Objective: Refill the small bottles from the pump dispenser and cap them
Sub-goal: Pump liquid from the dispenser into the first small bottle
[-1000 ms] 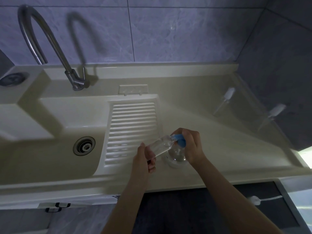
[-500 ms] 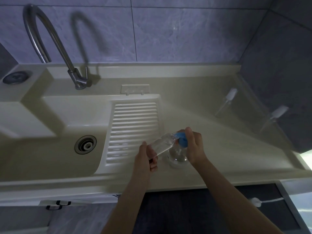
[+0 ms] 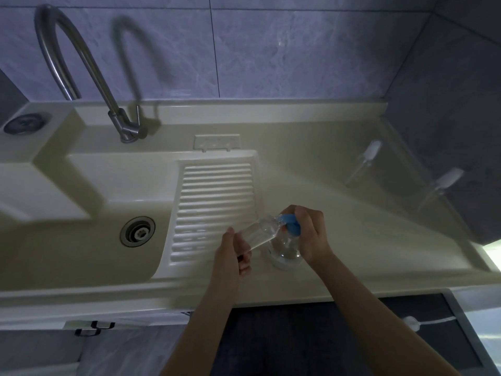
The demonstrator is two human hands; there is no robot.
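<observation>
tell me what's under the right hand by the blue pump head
Under the right hand sits the blue pump head atop a clear pump dispenser standing on the counter. The hand covers the pump's far side, so its nozzle tip is hidden.

a home laundry nook: washboard sink (image 3: 214, 196), faucet (image 3: 81, 63), tiled wall (image 3: 271, 44).

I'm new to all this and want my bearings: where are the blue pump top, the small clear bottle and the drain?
blue pump top (image 3: 292, 226), head view, on its blue side beside the right hand's fingers.
small clear bottle (image 3: 259, 232), head view, mid-body.
drain (image 3: 137, 230), head view, the metal ring's centre.
</observation>
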